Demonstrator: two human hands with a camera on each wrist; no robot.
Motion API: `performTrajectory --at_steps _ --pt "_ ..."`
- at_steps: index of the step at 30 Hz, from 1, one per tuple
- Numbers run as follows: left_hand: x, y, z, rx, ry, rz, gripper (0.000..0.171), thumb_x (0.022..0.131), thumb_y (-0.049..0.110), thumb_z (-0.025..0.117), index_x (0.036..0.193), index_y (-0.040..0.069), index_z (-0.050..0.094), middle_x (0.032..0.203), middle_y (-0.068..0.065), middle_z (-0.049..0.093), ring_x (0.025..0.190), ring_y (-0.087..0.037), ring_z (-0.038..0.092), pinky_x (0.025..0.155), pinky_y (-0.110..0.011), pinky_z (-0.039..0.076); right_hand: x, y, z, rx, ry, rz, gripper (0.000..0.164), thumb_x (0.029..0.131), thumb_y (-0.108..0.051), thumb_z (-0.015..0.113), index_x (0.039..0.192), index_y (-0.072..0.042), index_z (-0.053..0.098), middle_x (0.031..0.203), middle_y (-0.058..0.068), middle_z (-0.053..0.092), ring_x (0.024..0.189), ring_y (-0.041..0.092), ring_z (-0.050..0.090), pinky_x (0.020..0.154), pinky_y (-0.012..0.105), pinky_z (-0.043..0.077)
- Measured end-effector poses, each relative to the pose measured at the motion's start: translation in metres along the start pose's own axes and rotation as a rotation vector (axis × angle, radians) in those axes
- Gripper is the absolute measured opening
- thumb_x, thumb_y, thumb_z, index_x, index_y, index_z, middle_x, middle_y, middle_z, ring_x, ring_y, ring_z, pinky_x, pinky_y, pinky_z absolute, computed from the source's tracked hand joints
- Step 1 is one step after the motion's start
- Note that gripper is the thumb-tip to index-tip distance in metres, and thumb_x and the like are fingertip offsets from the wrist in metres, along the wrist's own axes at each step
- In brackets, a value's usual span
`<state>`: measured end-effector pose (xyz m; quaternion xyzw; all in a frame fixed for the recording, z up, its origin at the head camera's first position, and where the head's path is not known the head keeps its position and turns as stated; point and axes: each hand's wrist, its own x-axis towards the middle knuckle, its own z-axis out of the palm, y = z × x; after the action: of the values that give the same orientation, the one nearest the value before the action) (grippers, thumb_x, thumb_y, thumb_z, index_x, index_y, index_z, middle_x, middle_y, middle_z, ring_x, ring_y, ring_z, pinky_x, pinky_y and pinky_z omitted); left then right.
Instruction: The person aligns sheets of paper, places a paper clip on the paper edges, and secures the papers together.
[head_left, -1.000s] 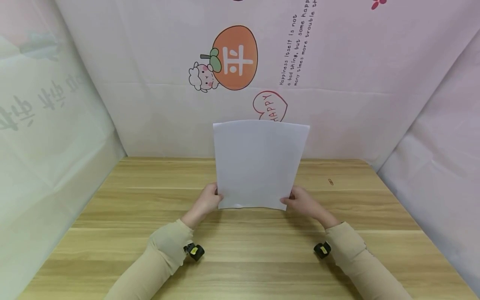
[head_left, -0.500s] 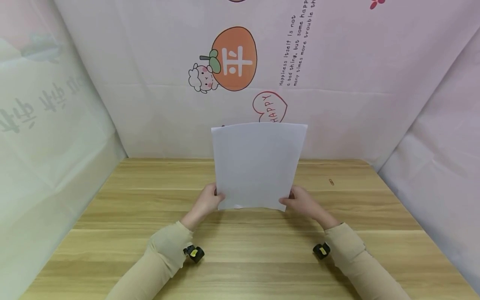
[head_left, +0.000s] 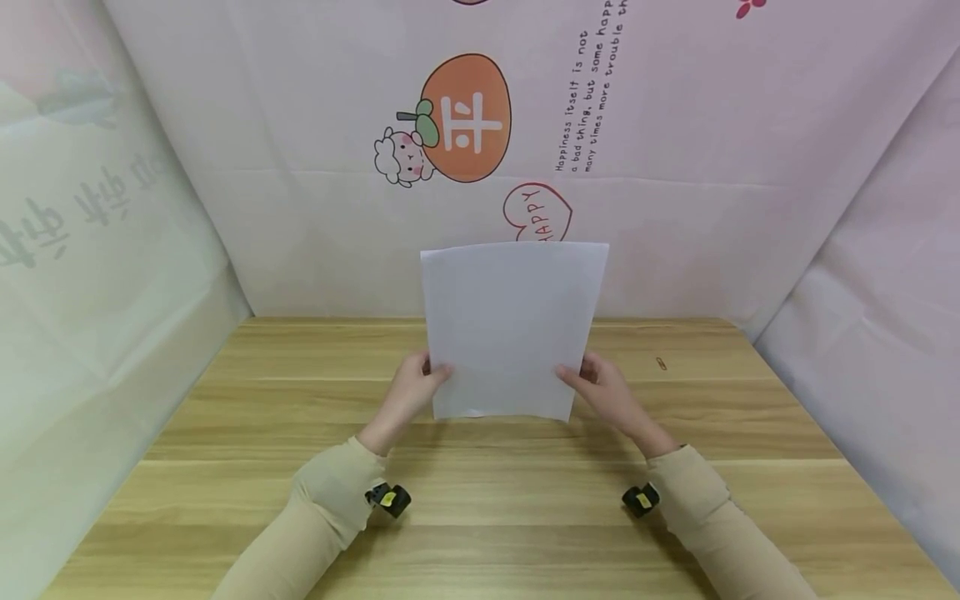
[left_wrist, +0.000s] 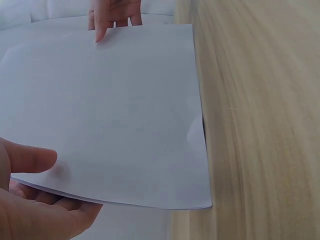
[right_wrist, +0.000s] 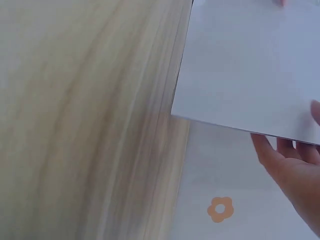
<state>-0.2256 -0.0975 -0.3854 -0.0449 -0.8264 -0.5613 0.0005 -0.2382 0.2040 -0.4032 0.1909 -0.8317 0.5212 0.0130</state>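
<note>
Both hands have slid since half a second ago: left hand (head_left: 405, 390) and right hand (head_left: 606, 396) now sit higher up the side edges of the white paper (head_left: 513, 333), while its lower edge keeps much the same level. Behind everything rises the printed cloth wall (head_left: 675, 108); below spreads the wooden table (head_left: 480, 487); and between them, up in front of the cloth over the middle of the table, there's the paper!

So where's the danger? Slipping, I'd say: the left wrist view hints at a doubled edge, so this may be more than one sheet, and a loose pinch could let an inner one drop out of line. Squeeze inward too hard, though, and the gentle bow in that top edge might become a crease. Watch the lower edge too, puckered at one spot; pressed into the wood, it could buckle. Whether it touches the table, I can't tell.

Now its pose: blank face to the person, long axis, as far as the foreshortening lets me judge, running up from the table, short edges at top and bottom.

Down to the hands, a matching pair, each pinching its own side edge, thumb (left_wrist: 32, 159) in front, fingers (left_wrist: 75, 215) behind. And smallest of all, a reddish paper clip (head_left: 661, 363), lying beyond the right hand, well apart from the paper, untouched
</note>
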Motion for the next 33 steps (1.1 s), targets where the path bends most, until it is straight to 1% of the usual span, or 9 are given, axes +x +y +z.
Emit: performTrajectory --at_steps 4,8,12,17,22,29,33 --pt "0.0 0.004 -0.001 -0.031 -0.006 0.022 0.036 0.093 0.014 0.055 0.123 -0.006 0.056 0.119 -0.022 0.062 0.109 -0.033 0.061 0.093 -0.047 0.048 0.001 -0.002 0.002 0.062 0.038 -0.005 0.043 0.098 -0.024 0.051 0.129 0.005 0.048 0.119 0.024 0.061 0.1 0.015 0.063 0.083 0.024 0.051" --pt "-0.001 0.007 -0.001 -0.054 -0.004 0.037 0.038 0.093 0.015 0.055 0.125 -0.005 0.056 0.123 -0.021 0.061 0.113 -0.032 0.059 0.095 -0.048 0.046 0.003 -0.005 0.003 0.14 0.075 -0.036 0.044 0.099 -0.023 0.05 0.134 0.004 0.044 0.124 0.026 0.058 0.099 0.004 0.062 0.083 0.022 0.051" --pt "0.0 0.011 -0.002 -0.095 0.016 0.051 0.037 0.093 0.016 0.055 0.125 -0.002 0.056 0.125 -0.019 0.06 0.115 -0.03 0.056 0.097 -0.046 0.044 0.005 -0.009 0.002 0.182 0.111 -0.094 0.045 0.1 -0.021 0.049 0.137 0.002 0.04 0.126 0.027 0.055 0.101 0.001 0.061 0.083 0.02 0.051" --pt "0.001 0.014 -0.001 -0.137 0.039 0.09 0.034 0.094 0.013 0.053 0.124 -0.003 0.057 0.123 -0.02 0.061 0.114 -0.03 0.057 0.098 -0.046 0.044 0.007 -0.012 0.003 0.196 0.17 -0.149 0.042 0.1 -0.019 0.049 0.135 0.003 0.044 0.123 0.026 0.058 0.098 0.002 0.063 0.081 0.02 0.052" --pt "0.001 0.017 0.001 -0.166 0.049 0.133 0.032 0.095 0.008 0.052 0.123 -0.005 0.057 0.126 -0.022 0.059 0.118 -0.032 0.055 0.101 -0.049 0.042 0.009 -0.014 0.006 0.199 0.198 -0.182 0.039 0.099 -0.016 0.048 0.134 0.002 0.046 0.12 0.018 0.062 0.096 0.003 0.064 0.08 0.021 0.053" --pt "-0.001 0.019 0.001 -0.199 0.055 0.129 0.033 0.095 0.009 0.052 0.124 -0.004 0.058 0.128 -0.02 0.058 0.121 -0.031 0.053 0.103 -0.049 0.04 0.009 -0.016 0.007 0.237 0.209 -0.191 0.038 0.099 -0.015 0.049 0.133 0.003 0.047 0.116 -0.002 0.065 0.097 0.004 0.064 0.08 0.021 0.052" --pt "-0.002 0.021 0.0 -0.2 0.05 0.126 0.034 0.095 0.011 0.053 0.125 -0.003 0.057 0.129 -0.019 0.058 0.123 -0.03 0.051 0.105 -0.049 0.038 0.008 -0.019 0.006 0.249 0.215 -0.196 0.037 0.099 -0.014 0.049 0.131 0.004 0.047 0.112 -0.009 0.065 0.097 0.005 0.063 0.08 0.02 0.052"
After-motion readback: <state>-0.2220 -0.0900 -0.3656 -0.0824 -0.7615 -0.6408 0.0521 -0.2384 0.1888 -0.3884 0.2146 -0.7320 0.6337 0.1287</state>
